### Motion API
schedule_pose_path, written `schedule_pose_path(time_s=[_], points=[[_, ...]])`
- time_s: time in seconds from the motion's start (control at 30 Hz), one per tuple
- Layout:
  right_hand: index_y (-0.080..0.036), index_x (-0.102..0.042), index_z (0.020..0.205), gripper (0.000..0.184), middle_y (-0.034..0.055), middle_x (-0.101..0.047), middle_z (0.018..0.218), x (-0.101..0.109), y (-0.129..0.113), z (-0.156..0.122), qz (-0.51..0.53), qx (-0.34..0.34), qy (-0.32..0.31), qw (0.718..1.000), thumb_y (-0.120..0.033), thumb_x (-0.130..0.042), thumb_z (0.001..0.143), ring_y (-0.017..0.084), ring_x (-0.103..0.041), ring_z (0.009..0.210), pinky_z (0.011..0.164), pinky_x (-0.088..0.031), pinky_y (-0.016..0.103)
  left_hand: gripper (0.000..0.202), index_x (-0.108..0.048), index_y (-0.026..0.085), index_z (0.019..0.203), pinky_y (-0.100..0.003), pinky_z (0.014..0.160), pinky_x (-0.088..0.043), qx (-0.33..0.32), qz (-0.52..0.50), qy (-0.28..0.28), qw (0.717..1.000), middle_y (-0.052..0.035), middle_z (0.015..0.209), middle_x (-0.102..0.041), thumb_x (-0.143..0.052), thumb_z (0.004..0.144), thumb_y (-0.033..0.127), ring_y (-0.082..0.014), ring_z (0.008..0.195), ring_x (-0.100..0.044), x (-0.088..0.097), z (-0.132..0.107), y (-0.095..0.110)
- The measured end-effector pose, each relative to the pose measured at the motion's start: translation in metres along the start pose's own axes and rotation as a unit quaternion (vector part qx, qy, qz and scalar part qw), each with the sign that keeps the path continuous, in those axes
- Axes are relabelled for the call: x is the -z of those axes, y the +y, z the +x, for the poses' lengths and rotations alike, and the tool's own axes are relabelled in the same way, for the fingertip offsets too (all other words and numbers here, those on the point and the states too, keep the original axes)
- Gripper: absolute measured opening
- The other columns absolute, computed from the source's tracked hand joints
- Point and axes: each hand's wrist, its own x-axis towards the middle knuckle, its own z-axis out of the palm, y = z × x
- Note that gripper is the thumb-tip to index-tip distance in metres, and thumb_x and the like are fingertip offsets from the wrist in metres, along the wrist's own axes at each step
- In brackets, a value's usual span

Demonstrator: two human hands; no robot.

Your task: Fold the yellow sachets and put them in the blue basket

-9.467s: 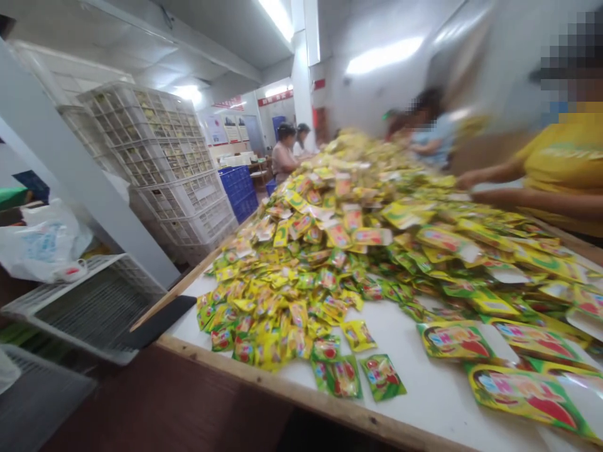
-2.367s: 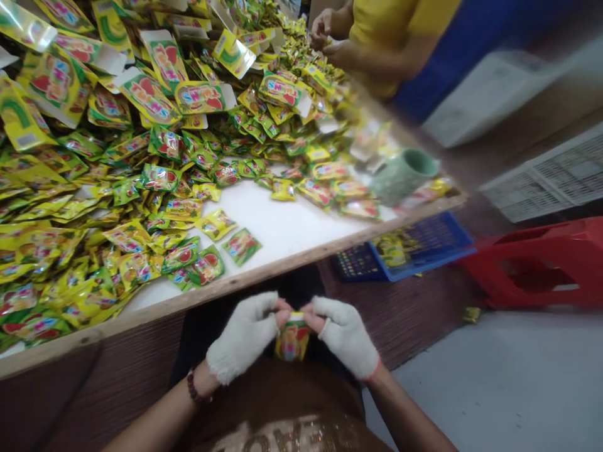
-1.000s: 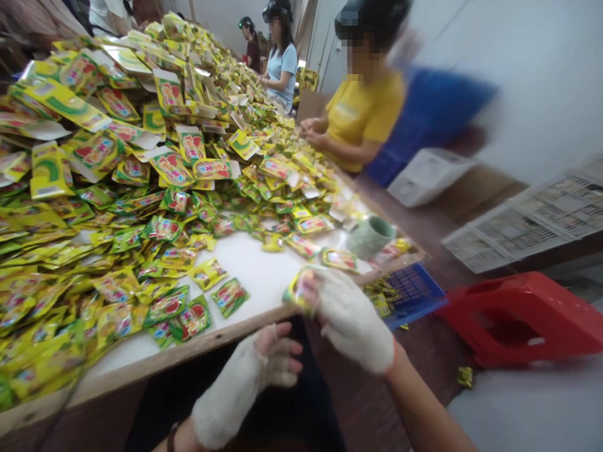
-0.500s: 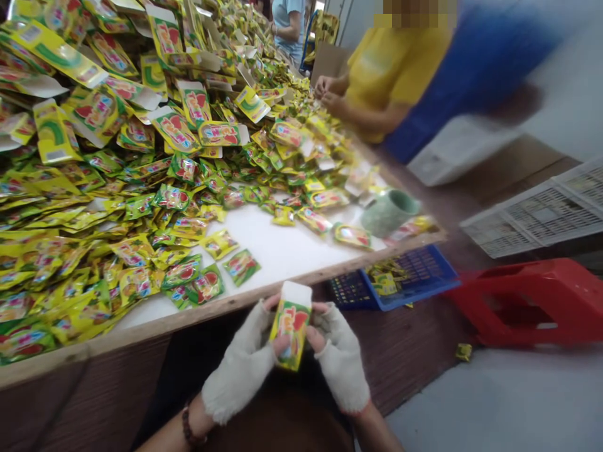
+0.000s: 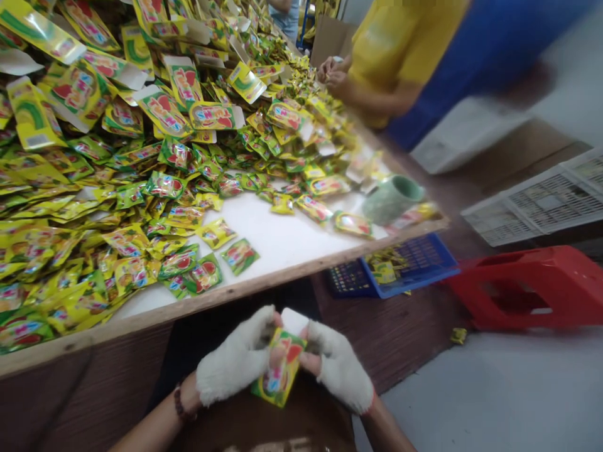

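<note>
Fingers of L hand (image 5: 235,364) & R hand (image 5: 343,365) pinch a small box (image 5: 282,378) b/w them, low, near the worktop (image 5: 271,229) edge. White flap (image 5: 294,321) sticks out, so prob. flap step; next move needs a steady hold.

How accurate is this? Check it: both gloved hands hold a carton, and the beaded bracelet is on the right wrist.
The side is wrong: the head view shows the beaded bracelet on the left wrist. The left hand and right hand, both gloved, do hold a carton.

White wood-edged table (image 5: 273,235), heaped yellow-green packets (image 5: 164,185), printed cartons (image 5: 215,115); green cup (image 5: 389,201)
</note>
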Motion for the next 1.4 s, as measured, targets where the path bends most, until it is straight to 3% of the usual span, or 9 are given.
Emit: schedule_pose_path(time_s=[0.2,0.33,0.5,0.77,0.97,1.07,1.2,1.3,1.4], points=[[-0.021,-0.056,0.121,0.045,0.0067,-0.07,0.102,0.001,0.0,0.008,-0.04,0.055,0.085,0.994,-0.04,-0.066,0.081,0.021,-0.067,0.09,0.078,-0.054,0.031,0.026,-0.043,0.02,0.09,-0.026,0.067,-0.05,0.016,0.029,0.06,0.998,-0.0013,0.085,-0.063,-0.064,0.08,0.031,-0.0134,0.074,-0.062,-0.006,-0.003,0.013],[-0.017,-0.071,0.097,0.024,0.007,-0.073,0.094,0.001,-0.013,0.01,-0.201,0.085,0.055,0.974,-0.034,-0.057,0.088,0.02,-0.067,0.087,0.079,-0.051,0.028,0.036,-0.037,0.022,0.098,-0.027,0.064,-0.051,0.062,0.03,0.116,0.991,-0.0001,0.083,-0.068,-0.066,0.077,0.026,-0.014,0.069,-0.064,-0.011,-0.005,0.013],[-0.016,-0.07,0.088,0.021,0.0027,-0.068,0.076,-0.001,-0.029,0.011,-0.223,0.025,0.07,0.972,-0.034,-0.059,0.086,0.016,-0.062,0.069,0.061,-0.048,0.023,0.043,-0.037,0.023,0.111,-0.032,0.072,-0.054,0.061,0.054,0.096,0.992,-0.0054,0.099,-0.071,-0.065,0.078,0.026,-0.0179,0.081,-0.067,-0.014,-0.009,0.016],[-0.014,-0.075,0.091,0.024,0.0045,-0.071,0.079,0.005,-0.035,0.009,-0.273,0.03,-0.002,0.961,-0.029,-0.056,0.088,0.016,-0.064,0.072,0.064,-0.05,0.024,0.048,-0.04,0.022,0.125,-0.032,0.075,-0.053,0.033,0.116,0.1,0.988,-0.0044,0.096,-0.069,-0.059,0.082,0.027,-0.0182,0.083,-0.066,-0.011,-0.012,0.006],[-0.019,-0.071,0.111,0.03,0.0058,-0.072,0.103,0.002,-0.016,0.001,-0.222,0.031,-0.03,0.974,-0.029,-0.063,0.084,0.021,-0.067,0.094,0.084,-0.053,0.03,0.014,-0.057,0.019,0.089,-0.025,0.067,-0.05,0.009,0.207,0.101,0.973,-0.0012,0.082,-0.066,-0.057,0.084,0.033,-0.0147,0.075,-0.061,-0.007,-0.013,-0.001],[-0.021,-0.073,0.107,0.026,0.0033,-0.072,0.091,0.008,-0.017,0.0,-0.273,0.053,0.008,0.96,-0.027,-0.061,0.085,0.018,-0.067,0.082,0.075,-0.055,0.028,0.019,-0.06,0.02,0.098,-0.025,0.07,-0.052,-0.009,0.205,0.108,0.973,-0.0026,0.088,-0.067,-0.056,0.085,0.033,-0.0156,0.079,-0.063,-0.01,-0.01,0.003],[-0.023,-0.071,0.108,0.031,0.0041,-0.065,0.085,0.05,-0.051,-0.007,-0.461,0.164,0.128,0.862,-0.017,-0.05,0.087,0.018,-0.063,0.079,0.072,-0.053,0.028,0.044,-0.052,0.026,0.127,-0.03,0.08,-0.054,-0.053,0.218,0.139,0.965,-0.006,0.114,-0.065,-0.056,0.083,0.032,-0.0173,0.09,-0.065,-0.012,-0.002,0.017],[-0.016,-0.069,0.107,0.029,0.0111,-0.062,0.101,0.087,-0.085,-0.01,-0.588,0.205,0.307,0.72,-0.018,-0.05,0.085,0.025,-0.06,0.098,0.085,-0.05,0.036,0.039,-0.058,0.025,0.12,-0.03,0.08,-0.055,-0.071,0.243,0.165,0.953,-0.0063,0.113,-0.066,-0.058,0.082,0.036,-0.0191,0.092,-0.065,-0.011,0.005,0.028],[-0.013,-0.065,0.109,0.029,0.0135,-0.062,0.108,0.108,-0.108,0.007,-0.628,0.231,0.338,0.662,-0.02,-0.051,0.084,0.027,-0.058,0.108,0.094,-0.047,0.037,0.032,-0.064,0.024,0.11,-0.03,0.076,-0.056,-0.054,0.241,0.171,0.954,-0.0065,0.11,-0.068,-0.057,0.081,0.037,-0.0211,0.094,-0.065,-0.015,0.011,0.031]])
